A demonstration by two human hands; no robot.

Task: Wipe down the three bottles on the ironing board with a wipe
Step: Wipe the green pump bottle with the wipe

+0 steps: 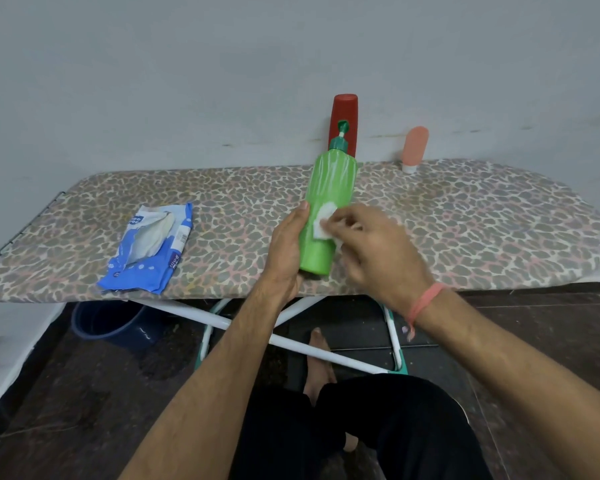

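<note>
A green bottle [328, 202] with a dark green pump top is tilted above the leopard-print ironing board [465, 216]. My left hand [286, 247] grips its lower part from the left side. My right hand [374, 244] pinches a small white wipe [323, 221] and presses it against the bottle's middle. A tall red bottle [343, 116] stands behind the green one at the board's far edge by the wall. A small pink bottle [414, 147] stands on its white cap to the right of the red one.
An opened blue pack of wipes [153, 247] lies on the board's left half. Under the board are its white crossed legs [326, 355], a dark blue bucket [108, 323] at the left, and my legs and bare foot.
</note>
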